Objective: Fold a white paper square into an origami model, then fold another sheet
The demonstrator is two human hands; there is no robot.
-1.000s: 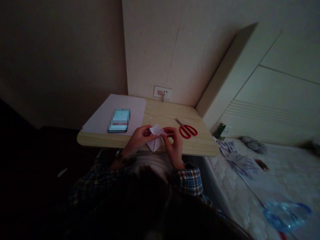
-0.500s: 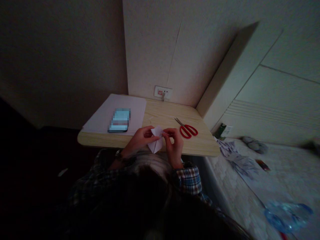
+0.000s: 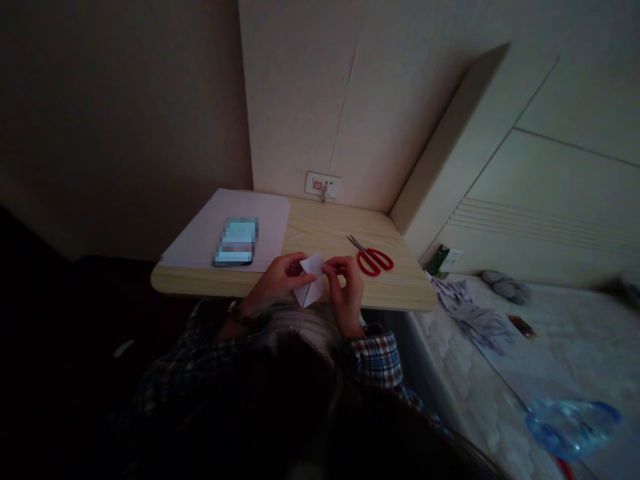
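Note:
Between my hands is a small folded piece of white paper (image 3: 313, 290), held up at the table's front edge with a pointed end facing down. My left hand (image 3: 281, 279) pinches its left side, thumb across the front. At the paper's upper right edge, the thumb and index finger of my right hand (image 3: 347, 285) are closed on it. Red-handled scissors (image 3: 373, 260) lie just right of my right hand, blades pointing to the back left. Left of my hands, a phone (image 3: 236, 241) with a lit, blurred screen rests on white paper sheets (image 3: 273, 220).
The light wooden table (image 3: 340, 220) stands against a wall with a socket (image 3: 323, 186) and a plug in it. To the right, a bed (image 3: 565, 320) holds crumpled paper strips (image 3: 475, 317), a grey bundle (image 3: 505, 287) and a clear blue plastic item (image 3: 573, 427). A white scrap (image 3: 124, 348) lies on the floor.
The view has shifted slightly, so everything sits a little further left. Both hands keep hold of the folded paper in nearly the same pose.

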